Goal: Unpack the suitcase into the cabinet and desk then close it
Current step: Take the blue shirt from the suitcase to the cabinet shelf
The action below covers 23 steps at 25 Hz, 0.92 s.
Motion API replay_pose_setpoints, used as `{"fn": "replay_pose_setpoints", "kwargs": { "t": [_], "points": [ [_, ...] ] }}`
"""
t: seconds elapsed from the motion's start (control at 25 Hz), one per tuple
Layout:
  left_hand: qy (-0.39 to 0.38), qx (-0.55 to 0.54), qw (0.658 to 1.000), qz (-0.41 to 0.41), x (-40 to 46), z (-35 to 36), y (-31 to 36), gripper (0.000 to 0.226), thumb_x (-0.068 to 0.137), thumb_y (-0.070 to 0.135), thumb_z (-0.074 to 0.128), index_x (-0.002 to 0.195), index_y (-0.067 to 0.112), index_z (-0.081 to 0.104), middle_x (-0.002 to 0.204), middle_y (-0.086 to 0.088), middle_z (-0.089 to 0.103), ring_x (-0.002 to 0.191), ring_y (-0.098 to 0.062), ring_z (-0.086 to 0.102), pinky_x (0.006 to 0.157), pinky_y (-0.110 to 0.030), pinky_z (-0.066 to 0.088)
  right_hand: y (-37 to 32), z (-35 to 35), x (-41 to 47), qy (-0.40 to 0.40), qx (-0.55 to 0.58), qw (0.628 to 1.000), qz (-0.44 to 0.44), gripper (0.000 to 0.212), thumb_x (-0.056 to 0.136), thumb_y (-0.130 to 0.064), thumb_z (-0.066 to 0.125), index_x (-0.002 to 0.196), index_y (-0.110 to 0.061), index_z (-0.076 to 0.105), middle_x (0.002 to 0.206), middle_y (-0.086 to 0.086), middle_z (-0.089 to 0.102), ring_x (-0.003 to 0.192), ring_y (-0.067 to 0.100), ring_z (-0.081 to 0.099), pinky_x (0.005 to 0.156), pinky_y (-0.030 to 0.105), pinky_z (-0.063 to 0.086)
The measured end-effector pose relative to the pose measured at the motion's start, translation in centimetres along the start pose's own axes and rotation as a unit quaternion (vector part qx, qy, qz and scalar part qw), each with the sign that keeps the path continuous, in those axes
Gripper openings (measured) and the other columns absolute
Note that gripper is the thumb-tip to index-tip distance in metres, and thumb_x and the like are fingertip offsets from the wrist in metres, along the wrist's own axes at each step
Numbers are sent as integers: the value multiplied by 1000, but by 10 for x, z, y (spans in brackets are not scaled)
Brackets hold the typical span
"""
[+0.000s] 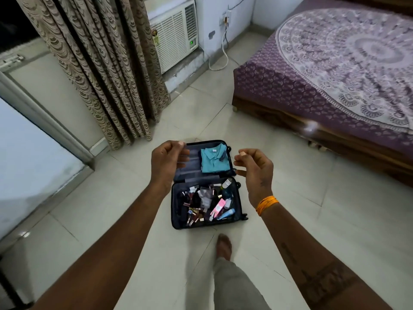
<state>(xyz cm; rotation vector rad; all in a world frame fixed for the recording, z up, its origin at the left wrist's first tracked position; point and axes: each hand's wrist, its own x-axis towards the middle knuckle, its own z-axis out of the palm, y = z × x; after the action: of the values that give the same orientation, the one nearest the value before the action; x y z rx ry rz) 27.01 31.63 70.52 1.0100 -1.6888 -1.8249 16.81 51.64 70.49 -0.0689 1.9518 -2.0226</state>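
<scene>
Head view, left hand and right hand above open suitcase, each grip loosely curled, holding nothing.

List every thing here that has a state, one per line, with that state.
suitcase: open flat on the floor
teal polo shirt: folded, in the far half
toiletries: loose, in the near half
left hand: raised, fingers loosely curled, holding nothing
right hand: raised, fingers loosely curled, holding nothing
curtain: hanging gathered in folds

Your bare forearms fill the lower frame: an orange thread band circles your right wrist, dark tattoo lettering marks that forearm, grey trousers below.
</scene>
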Motion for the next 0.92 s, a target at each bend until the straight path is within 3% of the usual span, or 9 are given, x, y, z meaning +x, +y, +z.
{"fn": "replay_pose_setpoints", "kwargs": {
  "t": [0.28, 0.36, 0.48, 0.72, 0.92],
  "points": [
    [43, -48, 990, -123, 157, 85, -97, 21, 102, 26, 64, 103, 8, 75, 87, -10, 78, 72, -22, 71, 60, -31, 58, 101, 29, 176, 3, -27, 996, 81, 9, 97, -10, 66, 92, -13, 72, 89, 13, 75, 84, 22, 69, 82, 50, 60],
    [28, -30, 989, -143, 203, 98, -140, 24, 102, 26, 65, 108, 5, 74, 89, -10, 79, 74, -21, 71, 66, -35, 58, 146, 34, 220, 11, -40, 994, 98, 5, 94, -16, 68, 93, -14, 73, 95, 19, 76, 88, 29, 71, 88, 57, 59],
    [3, 9, 987, -162, 279, 111, -229, 21, 101, 28, 66, 106, 8, 74, 89, -5, 79, 76, -18, 72, 68, -35, 57, 239, 45, 290, 36, -78, 990, 114, 17, 85, -31, 72, 93, -17, 74, 98, 15, 76, 100, 41, 71, 91, 62, 58],
    [4, 38, 980, -195, 419, 130, -457, 16, 100, 27, 67, 93, 14, 73, 84, -3, 79, 75, -19, 70, 63, -32, 55, 469, 70, 410, 98, -123, 979, 134, 15, 96, -16, 71, 110, -11, 75, 105, 0, 76, 93, 9, 68, 102, 40, 56],
    [11, 101, 980, -169, 516, 156, -606, 19, 93, 37, 71, 94, 18, 76, 89, 1, 79, 82, -16, 72, 65, -29, 55, 621, 74, 494, 88, -220, 966, 104, 45, 96, -21, 71, 139, -8, 63, 141, 9, 61, 133, 24, 55, 113, 33, 41]
  ]
}}
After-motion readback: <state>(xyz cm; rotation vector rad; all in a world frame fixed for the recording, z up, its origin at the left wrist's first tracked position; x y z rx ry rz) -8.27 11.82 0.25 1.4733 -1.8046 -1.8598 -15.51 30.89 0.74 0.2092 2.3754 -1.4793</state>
